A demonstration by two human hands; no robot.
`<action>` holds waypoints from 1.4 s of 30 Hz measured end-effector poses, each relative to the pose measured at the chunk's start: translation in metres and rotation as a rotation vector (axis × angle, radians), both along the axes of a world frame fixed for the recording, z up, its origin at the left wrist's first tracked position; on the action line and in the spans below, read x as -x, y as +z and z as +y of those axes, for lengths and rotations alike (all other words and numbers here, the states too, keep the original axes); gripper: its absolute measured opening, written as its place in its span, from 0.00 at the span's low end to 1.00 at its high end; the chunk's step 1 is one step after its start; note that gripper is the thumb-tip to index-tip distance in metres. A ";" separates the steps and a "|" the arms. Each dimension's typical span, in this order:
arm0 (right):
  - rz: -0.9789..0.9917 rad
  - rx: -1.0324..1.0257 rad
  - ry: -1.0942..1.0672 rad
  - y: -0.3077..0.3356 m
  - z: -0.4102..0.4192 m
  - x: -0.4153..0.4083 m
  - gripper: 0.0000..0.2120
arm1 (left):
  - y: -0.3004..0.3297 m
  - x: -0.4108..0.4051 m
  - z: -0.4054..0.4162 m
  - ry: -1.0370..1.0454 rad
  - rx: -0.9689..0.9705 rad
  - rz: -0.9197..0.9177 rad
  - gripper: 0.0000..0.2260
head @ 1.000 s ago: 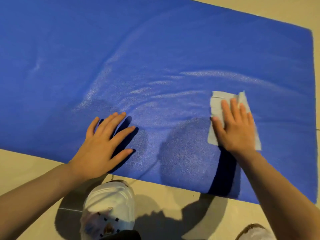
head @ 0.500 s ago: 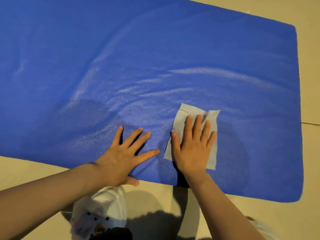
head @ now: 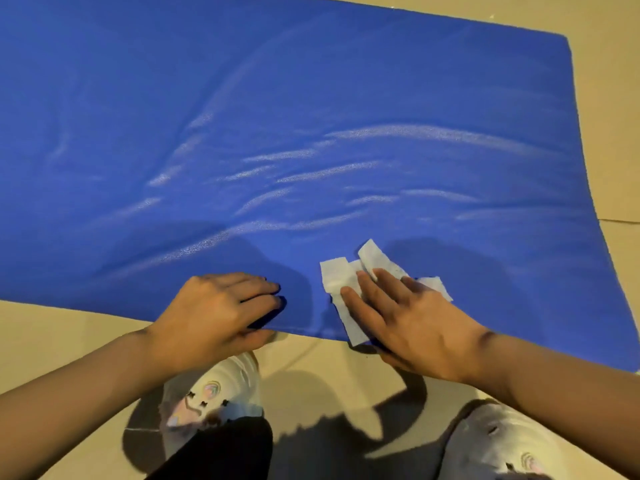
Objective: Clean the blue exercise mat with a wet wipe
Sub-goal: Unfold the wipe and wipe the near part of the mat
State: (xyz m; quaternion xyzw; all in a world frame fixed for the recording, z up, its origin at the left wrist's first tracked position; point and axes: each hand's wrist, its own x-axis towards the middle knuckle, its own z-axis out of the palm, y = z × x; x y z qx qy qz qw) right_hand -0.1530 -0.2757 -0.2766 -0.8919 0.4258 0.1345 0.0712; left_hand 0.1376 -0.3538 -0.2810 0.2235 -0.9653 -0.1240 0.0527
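The blue exercise mat (head: 311, 98) lies flat on the floor and fills most of the view, with pale wet streaks across its middle. A crumpled white wet wipe (head: 334, 275) lies on the mat close to its near edge. My right hand (head: 408, 320) presses it down with straight fingers, and the heel of the hand hangs over the mat's edge. To the left, my left hand (head: 214, 310) holds the mat's near edge, fingers curled on top and thumb at the rim.
Beige floor tiles (head: 52, 334) surround the mat in front and to the right. My two white shoes (head: 214, 393) (head: 502, 441) stand on the tiles just before the mat's near edge. A dark trouser leg shows at the bottom.
My right hand has dragged the wipe toward me to the mat's near edge, and the wipe has bunched up. My left hand has slid back and curled over the edge.
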 end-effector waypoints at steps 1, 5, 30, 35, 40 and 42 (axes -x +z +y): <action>-0.007 0.016 0.023 0.009 -0.001 0.000 0.37 | 0.004 0.000 -0.002 0.007 -0.025 0.003 0.24; 0.082 -0.018 0.099 0.046 -0.010 -0.007 0.35 | 0.008 -0.008 -0.017 0.009 -0.098 -0.027 0.27; 0.014 0.158 -0.112 0.162 0.057 0.113 0.19 | 0.069 0.127 0.025 -0.232 -0.031 0.068 0.26; 0.035 0.085 -0.218 0.111 0.095 0.135 0.32 | 0.050 0.173 0.055 -0.344 -0.175 -0.375 0.29; 0.046 0.051 -0.220 0.080 0.104 0.144 0.37 | 0.017 0.135 0.047 -0.291 -0.199 -0.190 0.29; 0.006 0.049 -0.262 0.085 0.105 0.144 0.35 | 0.009 0.127 0.047 -0.272 -0.201 -0.198 0.31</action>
